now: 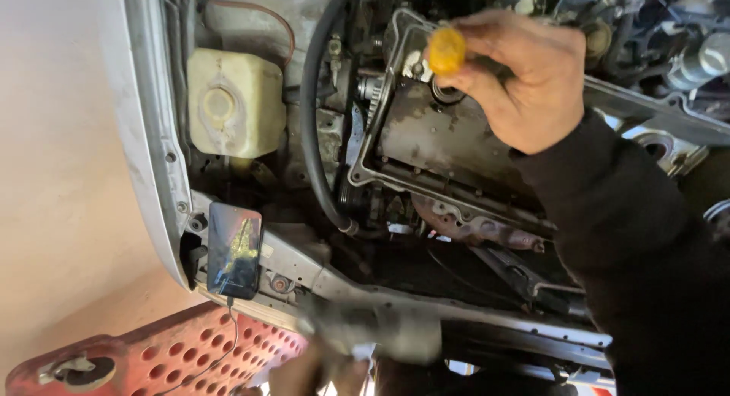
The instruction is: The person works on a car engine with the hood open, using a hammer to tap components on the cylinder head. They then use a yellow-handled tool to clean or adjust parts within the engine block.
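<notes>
Fingers of my right hand [517, 77] pinch the yellow screwdriver handle [446, 50], upper middle, over the engine cover [441, 141]. It feels hard, light, maybe oily. My blurry left hand [319, 373] squeezes a grey rag [372, 331].

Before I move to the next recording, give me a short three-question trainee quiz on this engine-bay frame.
1. True or false: the right hand holds a yellow tool handle over the engine.
2. Where does the phone rest: A) on the coolant tank, B) on the front crossmember, C) on the red creeper?
3. What does the left hand hold?

Key: 1 true. 2 B. 3 A blurred grey cloth-like thing; just what it is cannot be told.
</notes>
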